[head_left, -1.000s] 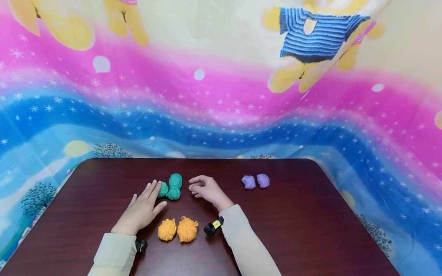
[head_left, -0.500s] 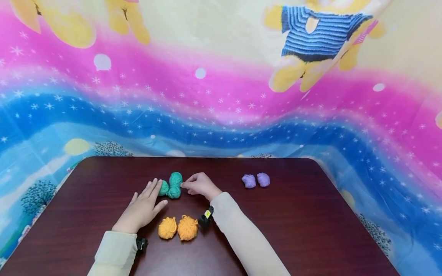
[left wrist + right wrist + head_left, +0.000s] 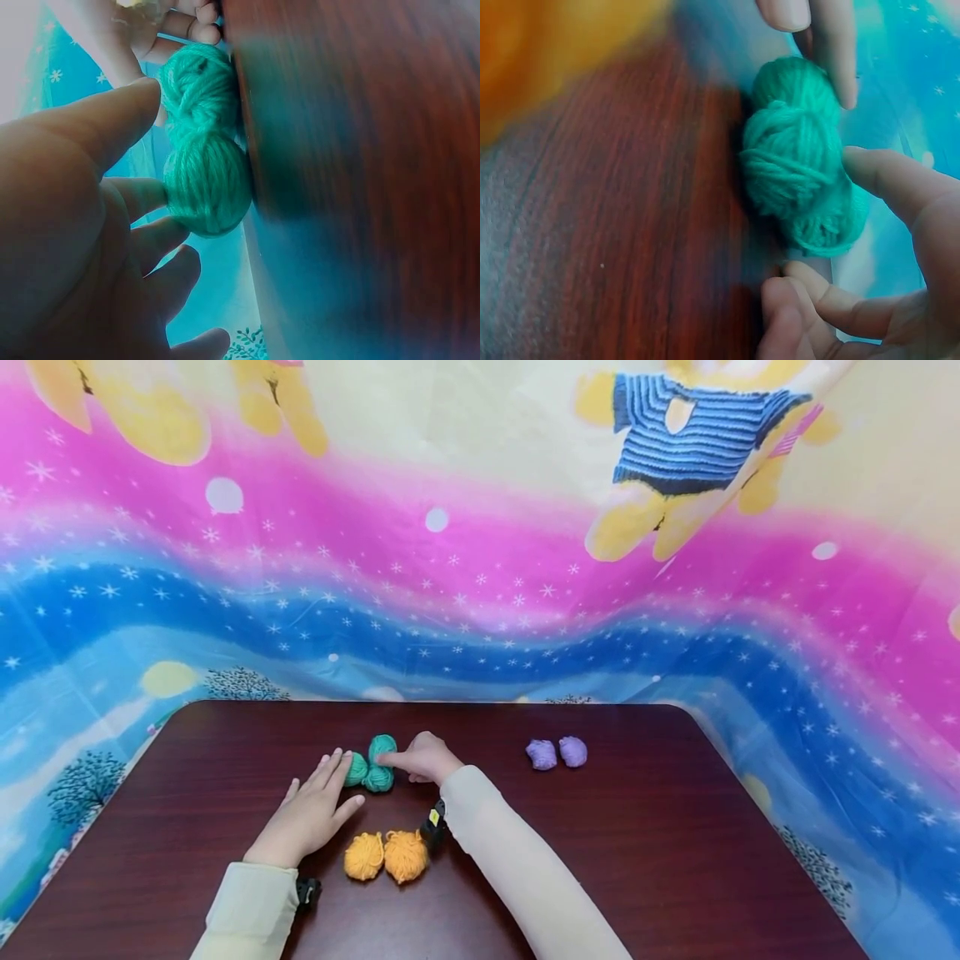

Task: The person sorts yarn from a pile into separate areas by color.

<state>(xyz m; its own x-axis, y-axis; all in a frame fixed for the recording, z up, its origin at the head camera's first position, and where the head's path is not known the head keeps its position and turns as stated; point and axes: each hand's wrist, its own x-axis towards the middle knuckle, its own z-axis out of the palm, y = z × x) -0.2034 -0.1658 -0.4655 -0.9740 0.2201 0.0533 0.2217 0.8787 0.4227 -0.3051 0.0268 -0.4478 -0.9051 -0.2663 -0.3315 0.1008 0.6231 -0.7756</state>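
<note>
Three small green yarn balls sit together on the table: one at the back (image 3: 382, 745), one in front of it (image 3: 379, 779) and one on the left (image 3: 356, 768). My left hand (image 3: 303, 818) lies beside the left ball, its fingers extended and the fingertips touching or nearly touching it. From the other side, my right hand (image 3: 423, 758) stretches one digit over the place where the back and front balls meet. In the right wrist view that fingertip (image 3: 859, 159) meets the green yarn (image 3: 799, 161). Its other fingers bend loosely beside the yarn, with nothing visible inside them.
Two orange yarn balls, a left one (image 3: 363, 857) and a right one (image 3: 406, 857), lie between my forearms, the right one against the right wrist camera (image 3: 433, 823). Two purple yarn balls (image 3: 542, 754) rest at the back right of the dark table (image 3: 660, 827). A printed cloth hangs behind.
My right hand has moved left to the green yarn balls and now reaches a digit over them. The right orange ball has shifted slightly left. My left hand stays in place.
</note>
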